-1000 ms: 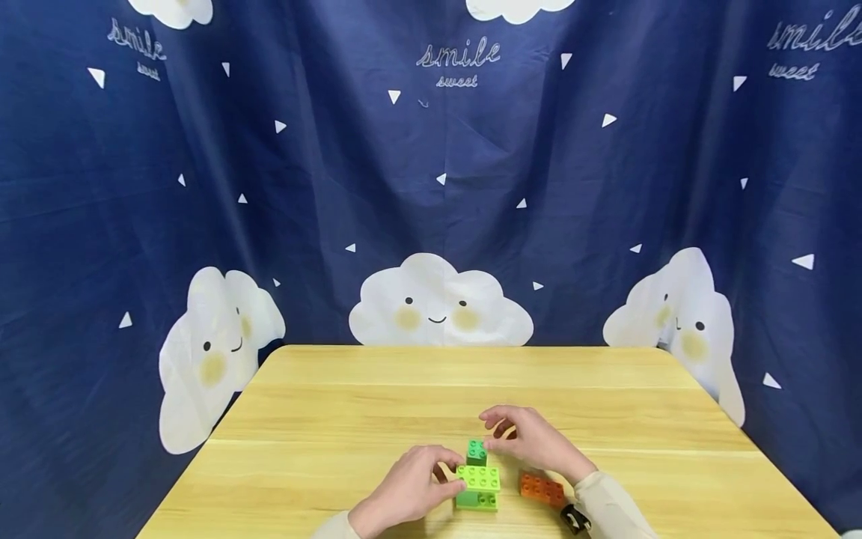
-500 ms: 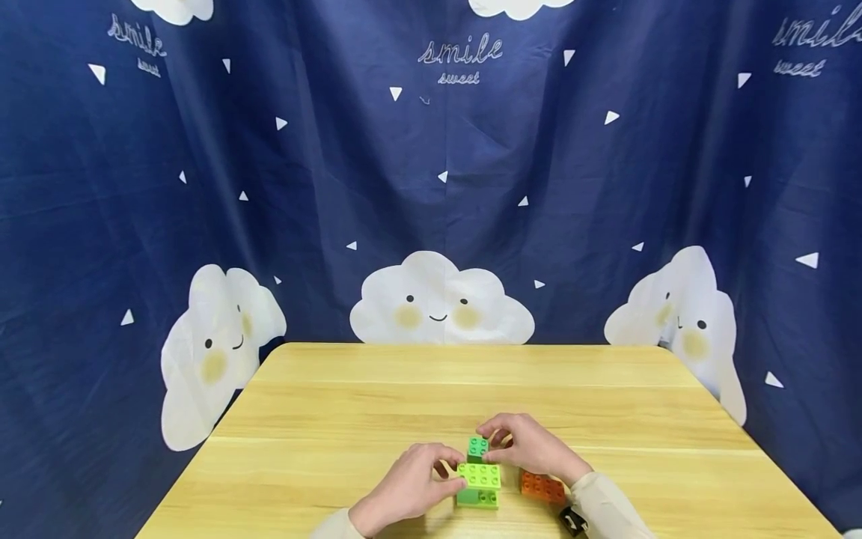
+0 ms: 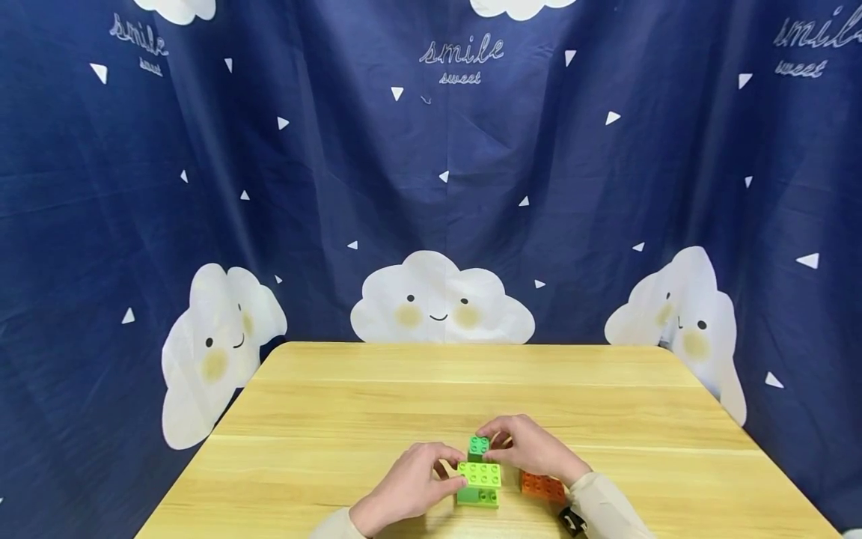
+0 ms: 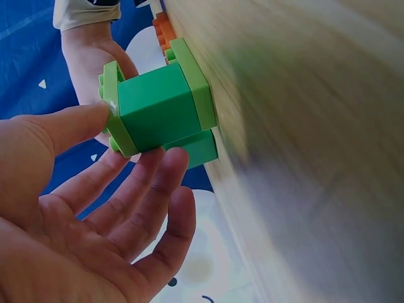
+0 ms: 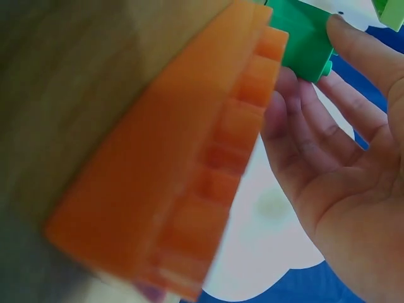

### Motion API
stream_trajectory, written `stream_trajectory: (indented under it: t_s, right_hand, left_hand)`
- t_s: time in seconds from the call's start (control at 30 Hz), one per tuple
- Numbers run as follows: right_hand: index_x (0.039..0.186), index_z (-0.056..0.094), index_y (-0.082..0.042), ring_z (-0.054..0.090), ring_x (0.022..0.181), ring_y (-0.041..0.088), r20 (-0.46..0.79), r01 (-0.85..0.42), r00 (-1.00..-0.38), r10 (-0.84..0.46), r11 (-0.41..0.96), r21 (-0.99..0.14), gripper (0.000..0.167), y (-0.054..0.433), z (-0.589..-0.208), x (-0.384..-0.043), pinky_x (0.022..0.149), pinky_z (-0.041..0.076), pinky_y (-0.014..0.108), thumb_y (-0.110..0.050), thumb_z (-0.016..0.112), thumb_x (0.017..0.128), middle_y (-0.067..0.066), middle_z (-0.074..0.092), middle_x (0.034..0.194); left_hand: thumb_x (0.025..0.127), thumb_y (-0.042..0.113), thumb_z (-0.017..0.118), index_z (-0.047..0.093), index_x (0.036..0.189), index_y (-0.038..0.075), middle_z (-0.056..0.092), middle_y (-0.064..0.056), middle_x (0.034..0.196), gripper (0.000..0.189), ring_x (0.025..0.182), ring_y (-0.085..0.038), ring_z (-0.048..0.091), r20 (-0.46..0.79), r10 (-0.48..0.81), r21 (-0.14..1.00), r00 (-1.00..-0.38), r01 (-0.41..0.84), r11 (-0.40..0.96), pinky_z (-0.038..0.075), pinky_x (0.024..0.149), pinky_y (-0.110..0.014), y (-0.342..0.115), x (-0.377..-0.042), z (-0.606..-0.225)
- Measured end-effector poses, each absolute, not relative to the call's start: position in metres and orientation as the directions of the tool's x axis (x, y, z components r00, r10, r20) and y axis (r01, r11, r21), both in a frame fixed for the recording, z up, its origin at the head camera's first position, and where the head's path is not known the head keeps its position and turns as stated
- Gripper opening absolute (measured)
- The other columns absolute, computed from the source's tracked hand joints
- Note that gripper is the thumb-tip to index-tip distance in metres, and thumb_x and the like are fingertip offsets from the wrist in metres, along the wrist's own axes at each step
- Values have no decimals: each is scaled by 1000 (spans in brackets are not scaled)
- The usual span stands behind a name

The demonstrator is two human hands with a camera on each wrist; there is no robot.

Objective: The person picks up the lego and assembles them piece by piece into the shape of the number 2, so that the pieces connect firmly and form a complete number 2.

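A small toy-brick stack has a lime-green studded plate (image 3: 479, 474) on top, a darker green brick (image 4: 158, 104) in the middle and another lime plate (image 4: 194, 85) at the bottom. My left hand (image 3: 414, 485) pinches the top plate at its left side, thumb in front and fingers behind. Directly behind the stack on the table is a small green four-stud brick (image 3: 479, 448). My right hand (image 3: 532, 451) holds that brick between thumb and fingers from its right side; in the right wrist view the thumb touches the green brick (image 5: 302, 39).
An orange-red studded brick (image 3: 542, 486) lies on the wooden table (image 3: 323, 419), under the right forearm and right of the stack. A black object (image 3: 572, 521) shows at the right cuff. A navy cloud-patterned curtain (image 3: 310, 187) hangs behind the table.
The right hand has come down and nearer, its fingers closing round the small green brick. The left hand keeps its hold on the stack.
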State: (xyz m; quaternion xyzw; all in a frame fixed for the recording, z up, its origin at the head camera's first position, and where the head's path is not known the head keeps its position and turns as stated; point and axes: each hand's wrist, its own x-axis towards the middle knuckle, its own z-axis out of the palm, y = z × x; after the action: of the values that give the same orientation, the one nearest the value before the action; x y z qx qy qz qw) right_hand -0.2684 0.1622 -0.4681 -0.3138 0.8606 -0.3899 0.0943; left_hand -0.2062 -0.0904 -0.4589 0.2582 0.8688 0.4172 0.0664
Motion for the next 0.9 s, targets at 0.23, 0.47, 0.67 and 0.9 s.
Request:
stream_trajectory:
  t_s: [0.23, 0.47, 0.67, 0.9]
  right_hand:
    - [121, 73, -12, 69, 89, 10, 88, -477, -789, -608, 515, -712, 29, 165, -463, -267, 74, 57, 24, -24, 75, 95, -1, 74, 112]
    - [123, 72, -13, 70, 93, 14, 94, -482, -802, -590, 548, -684, 31, 171, -458, -266, 78, 58, 27, -29, 74, 96, 2, 72, 117]
    - [125, 71, -10, 71, 93, 15, 124, -501, -803, -583, 546, -671, 35, 176, -454, -266, 79, 58, 26, -31, 72, 97, 6, 72, 120]
    - [126, 70, -8, 71, 93, 15, 153, -515, -802, -578, 539, -666, 37, 180, -445, -263, 78, 58, 26, -32, 71, 98, 8, 71, 122]
  left_hand:
    - [92, 28, 77, 77, 114, 15, 71, 8, 109, 25, 79, 0, 62, 98, 494, 757, -864, 388, 527, 50, 66, -22, -90, -205, -459]
    - [92, 28, 78, 77, 114, 15, 72, 7, 109, 25, 78, 1, 62, 102, 491, 753, -865, 390, 531, 50, 65, -22, -91, -204, -458]
    - [92, 26, 78, 77, 114, 14, 72, 6, 108, 25, 77, 0, 61, 98, 481, 762, -871, 376, 527, 50, 64, -21, -89, -203, -458]
    - [93, 21, 76, 75, 117, 7, 73, -2, 113, 28, 80, 0, 64, 108, 494, 776, -863, 384, 501, 53, 69, -20, -87, -203, -458]
